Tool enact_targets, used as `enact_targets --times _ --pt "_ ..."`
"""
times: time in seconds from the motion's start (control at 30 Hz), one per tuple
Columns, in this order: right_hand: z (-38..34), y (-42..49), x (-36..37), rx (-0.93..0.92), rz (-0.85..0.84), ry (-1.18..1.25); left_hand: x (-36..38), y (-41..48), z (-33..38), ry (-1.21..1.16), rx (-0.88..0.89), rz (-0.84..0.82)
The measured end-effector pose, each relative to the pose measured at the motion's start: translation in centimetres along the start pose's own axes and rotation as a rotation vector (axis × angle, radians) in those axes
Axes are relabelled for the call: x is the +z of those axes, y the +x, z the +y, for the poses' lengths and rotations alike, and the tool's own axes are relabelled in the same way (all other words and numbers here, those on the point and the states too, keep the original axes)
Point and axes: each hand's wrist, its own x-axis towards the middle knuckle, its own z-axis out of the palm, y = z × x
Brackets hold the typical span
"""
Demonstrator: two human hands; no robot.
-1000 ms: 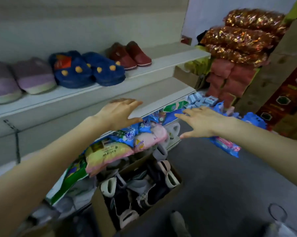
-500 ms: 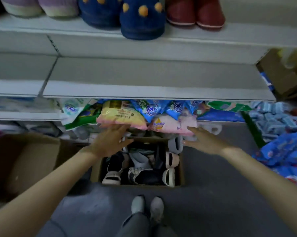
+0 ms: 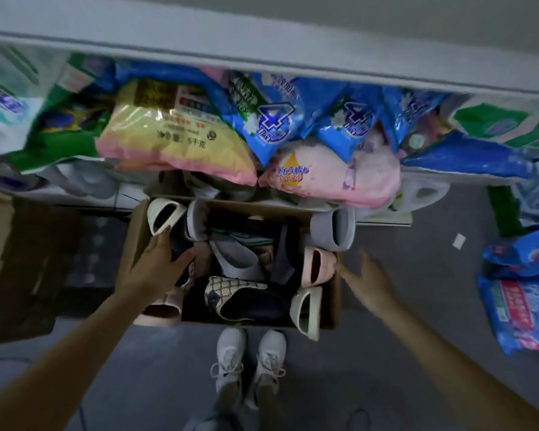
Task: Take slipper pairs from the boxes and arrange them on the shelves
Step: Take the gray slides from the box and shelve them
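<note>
Brown cardboard comes first at your left: a large carton [image 3: 29, 269] on the grey floor [image 3: 417, 337], just beside the smaller open box [image 3: 332, 306] that holds the slippers [image 3: 237, 259]. Your left hand [image 3: 156, 269] is inside this box near its left wall. Its fingers are nearly straight and laid on the slippers, grasping nothing, and the fingertips are at the lower edge of a cream rubber slipper [image 3: 164, 214] that leans over the rim. In the middle lies a dark slipper with a lattice band [image 3: 234, 293]. Shiny plastic bags [image 3: 175, 144] hang over the far wall, under the shelf edge [image 3: 262, 62]. Your right hand [image 3: 370, 284], released and spread, is outside the right wall, one finger close to a pink slipper [image 3: 319, 269]. Bare floor continues right until the blue packets [image 3: 523, 309].
</note>
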Motion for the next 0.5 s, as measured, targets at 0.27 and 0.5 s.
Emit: enact_targets --times 0.27,0.5 --pt "3.5 10.6 3.6 -0.076 0.240 0.075 6.5 7.1 -4.0 -0.121 -0.034 0.000" --pt "5.0 14.0 3.8 -0.046 0.380 -0.026 7.5 7.0 -2.7 -0.278 -0.099 -0.031"
